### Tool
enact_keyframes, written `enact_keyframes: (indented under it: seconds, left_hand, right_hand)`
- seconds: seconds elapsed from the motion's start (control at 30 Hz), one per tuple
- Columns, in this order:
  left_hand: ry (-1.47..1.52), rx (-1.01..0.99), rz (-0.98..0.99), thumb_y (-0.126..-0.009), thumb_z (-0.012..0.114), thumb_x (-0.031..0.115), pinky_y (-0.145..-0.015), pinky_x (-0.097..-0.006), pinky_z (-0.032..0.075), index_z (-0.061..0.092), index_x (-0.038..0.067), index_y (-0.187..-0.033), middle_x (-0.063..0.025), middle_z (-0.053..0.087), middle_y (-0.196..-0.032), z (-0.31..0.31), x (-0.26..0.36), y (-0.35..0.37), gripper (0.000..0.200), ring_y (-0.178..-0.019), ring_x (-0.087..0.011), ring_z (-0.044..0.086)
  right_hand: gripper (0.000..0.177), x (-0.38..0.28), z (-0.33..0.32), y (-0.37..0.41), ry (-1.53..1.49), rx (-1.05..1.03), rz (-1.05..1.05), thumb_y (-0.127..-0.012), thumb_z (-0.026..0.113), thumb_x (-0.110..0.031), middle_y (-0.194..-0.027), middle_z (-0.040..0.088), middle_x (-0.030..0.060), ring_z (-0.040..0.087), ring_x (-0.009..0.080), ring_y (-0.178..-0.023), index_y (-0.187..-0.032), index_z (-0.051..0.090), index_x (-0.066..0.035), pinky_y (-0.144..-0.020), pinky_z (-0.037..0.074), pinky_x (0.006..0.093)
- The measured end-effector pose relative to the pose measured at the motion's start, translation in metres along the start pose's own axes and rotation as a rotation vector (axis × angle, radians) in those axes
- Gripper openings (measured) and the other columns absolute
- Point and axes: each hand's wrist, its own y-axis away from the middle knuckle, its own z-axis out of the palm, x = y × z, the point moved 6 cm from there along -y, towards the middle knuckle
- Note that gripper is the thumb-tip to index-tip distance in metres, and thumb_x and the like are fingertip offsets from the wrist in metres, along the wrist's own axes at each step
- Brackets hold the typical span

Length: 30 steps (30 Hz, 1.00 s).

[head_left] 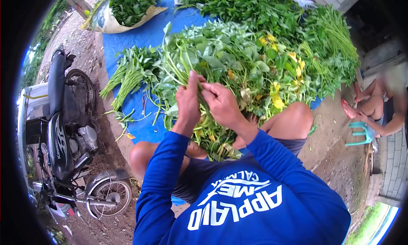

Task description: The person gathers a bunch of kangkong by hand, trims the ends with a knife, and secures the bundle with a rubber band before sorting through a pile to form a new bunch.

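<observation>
My left hand [188, 101] is closed around a small bunch of leafy green stems [182, 63], whose leaves stick up past the fingers. Close against it, my right hand [220, 103] has its fingers pinched on the lower part of the same bunch. Under and beyond both hands spreads a loose heap of leafy vines [225, 49], with yellowed leaves [277, 101] mixed in on its right side. Left of the heap lie bundles of greens [129, 77] with their stalks lined up, on a blue tarp [146, 128]. Fingers of both hands partly hide the stems.
A sack of greens [123, 29] stands at the back left. More long-stemmed greens [333, 41] are piled at the right. A motorcycle [70, 138] is parked on the dirt at left. Another person [382, 104] sits at right near a teal stool [359, 132].
</observation>
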Motion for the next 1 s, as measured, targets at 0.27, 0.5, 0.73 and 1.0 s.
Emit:
enact_keyframes:
  seconds: [0.27,0.5,0.73,1.0]
  left_hand:
    - [-0.122,0.211,0.075,-0.099,0.07,0.042,-0.061,-0.0301,0.053,0.068,0.005,-0.083,-0.0072,0.071,-0.078,-0.026,0.048,-0.007,0.04,-0.066,-0.0152,0.065]
    - [-0.08,0.218,0.139,-0.1,0.072,0.038,-0.046,-0.0228,0.036,0.057,0.011,-0.073,-0.0041,0.063,-0.073,-0.03,0.087,0.002,0.041,-0.051,-0.0077,0.05]
    - [-0.118,0.17,0.141,-0.101,0.073,0.034,-0.048,-0.0216,0.037,0.056,0.012,-0.071,-0.0042,0.064,-0.076,-0.017,0.079,-0.008,0.041,-0.052,-0.0066,0.05]
    - [-0.097,0.159,0.137,-0.104,0.068,0.031,-0.045,-0.0222,0.035,0.055,0.012,-0.073,-0.0062,0.064,-0.081,-0.016,0.08,-0.016,0.039,-0.05,-0.0065,0.046]
  right_hand:
    - [0.027,0.07,-0.006,-0.027,-0.004,-0.434,0.267,-0.104,0.068,-0.018,-0.115,0.079,0.0087,0.072,0.0142,-0.096,-0.125,0.075,-0.002,-0.084,0.059,0.0309]
    - [0.028,0.274,-0.184,-0.091,0.759,0.292,0.425,-0.091,0.056,-0.022,-0.1,0.079,0.0175,0.075,0.0394,-0.093,-0.089,0.081,-0.009,-0.083,0.06,0.045]
    - [0.029,0.308,-0.167,-0.118,0.813,0.276,0.408,-0.085,0.064,-0.026,-0.1,0.076,0.0238,0.071,0.0467,-0.098,-0.087,0.076,0.0,-0.09,0.058,0.0484]
    - [0.018,0.235,-0.17,-0.124,-0.195,0.222,0.61,-0.097,0.074,-0.023,-0.086,0.069,0.0038,0.065,0.0139,-0.076,-0.102,0.069,-0.007,-0.066,0.053,0.0339]
